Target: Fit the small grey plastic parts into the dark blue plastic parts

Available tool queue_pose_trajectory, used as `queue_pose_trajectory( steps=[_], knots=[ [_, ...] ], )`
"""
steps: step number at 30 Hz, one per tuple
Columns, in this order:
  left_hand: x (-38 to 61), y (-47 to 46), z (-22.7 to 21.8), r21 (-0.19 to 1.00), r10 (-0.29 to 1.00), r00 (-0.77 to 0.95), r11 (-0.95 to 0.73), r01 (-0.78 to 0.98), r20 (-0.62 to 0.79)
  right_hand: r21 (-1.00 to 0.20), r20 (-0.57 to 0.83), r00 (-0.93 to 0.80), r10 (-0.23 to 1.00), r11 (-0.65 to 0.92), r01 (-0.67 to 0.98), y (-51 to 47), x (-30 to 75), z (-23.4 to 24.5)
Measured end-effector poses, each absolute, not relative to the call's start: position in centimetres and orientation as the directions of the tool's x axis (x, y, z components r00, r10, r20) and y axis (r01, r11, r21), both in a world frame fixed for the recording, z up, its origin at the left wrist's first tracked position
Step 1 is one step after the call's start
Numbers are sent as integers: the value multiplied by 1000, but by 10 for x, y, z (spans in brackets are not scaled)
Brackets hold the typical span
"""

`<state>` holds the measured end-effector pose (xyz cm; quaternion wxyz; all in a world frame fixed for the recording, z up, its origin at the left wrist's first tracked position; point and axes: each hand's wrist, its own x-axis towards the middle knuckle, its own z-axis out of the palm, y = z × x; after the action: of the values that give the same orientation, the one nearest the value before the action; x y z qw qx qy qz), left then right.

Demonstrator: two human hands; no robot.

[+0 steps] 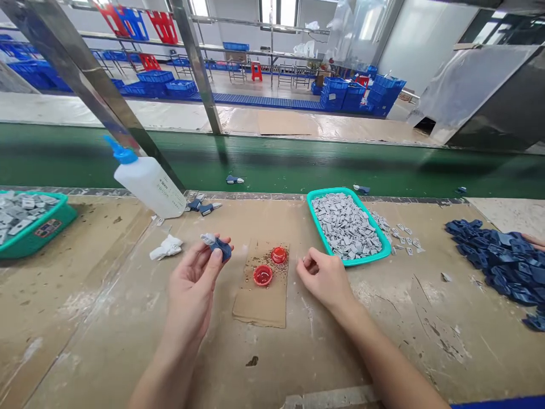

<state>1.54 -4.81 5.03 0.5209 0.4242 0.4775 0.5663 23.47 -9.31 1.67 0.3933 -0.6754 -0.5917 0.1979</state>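
Observation:
My left hand [196, 275] pinches a small dark blue plastic part [222, 249] with a light grey piece at its upper left end. My right hand [321, 277] is closed, thumb and fingers together, over the table just right of the cardboard; whatever is between its fingertips is too small to make out. Between the hands lies a cardboard piece [259, 307]. On it sit two red caps: a nearer one [263, 275] with liquid inside and a farther one [279, 255] among brown specks. Beyond my right hand stands a teal basket [367, 261] full of small grey parts [344, 224].
A white squeeze bottle [149, 184] with a blue nozzle leans at the back left, near crumpled white tissue [167, 247]. Another teal basket [55, 227] is far left. Dark blue parts [498, 261] are heaped right, beside another person's hand [534, 241]. A green conveyor belt [272, 162] runs behind.

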Motion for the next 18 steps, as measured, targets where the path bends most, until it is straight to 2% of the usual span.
queue_pose_trajectory(
  steps=[2, 8, 14, 18],
  knots=[
    [15, -49, 48, 983, 994, -105, -5, -183, -14, -783, 183, 236, 954, -4, 622, -94, 235, 15],
    [17, -62, 54, 981, 997, -59, 41, -192, -54, -968, -20, 268, 963, -86, 235, -92, 233, 11],
    [18, -78, 53, 971, 996, -18, 80, -227, -86, -987, -159, 218, 963, -149, -62, -86, 223, 15],
    [23, -87, 51, 962, 993, -1, 118, -246, -122, -975, -213, 254, 943, -188, -118, -80, 218, 18]
  ],
)
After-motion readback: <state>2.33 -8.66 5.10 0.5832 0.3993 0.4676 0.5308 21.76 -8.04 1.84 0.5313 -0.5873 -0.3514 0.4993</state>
